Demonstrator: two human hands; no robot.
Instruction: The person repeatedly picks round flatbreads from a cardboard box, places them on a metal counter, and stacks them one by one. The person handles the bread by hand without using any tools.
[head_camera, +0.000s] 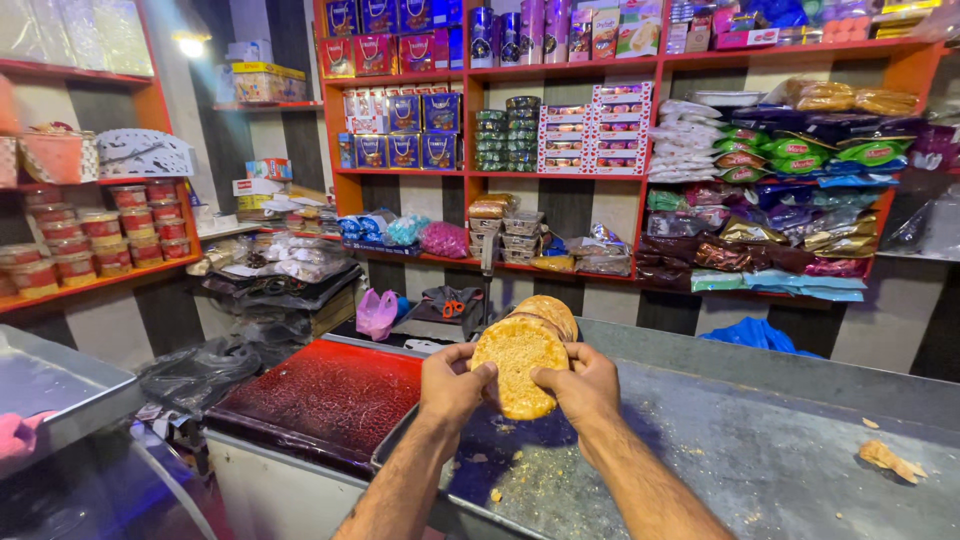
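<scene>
I hold up a stack of round, golden, crumb-coated biscuits (517, 362) between both hands, the front one facing me. My left hand (452, 386) grips the stack's left edge and my right hand (580, 388) grips its right edge. More biscuits of the stack (553, 310) show behind the front one. The hands hover over a large grey metal tray (760, 450) scattered with crumbs.
A broken biscuit piece (888, 458) lies at the tray's right. A red tray of dark sweets (330, 395) sits to the left, a metal tray (60, 385) further left. Orange shelves (560, 70) packed with boxes, tins and snack bags fill the back wall.
</scene>
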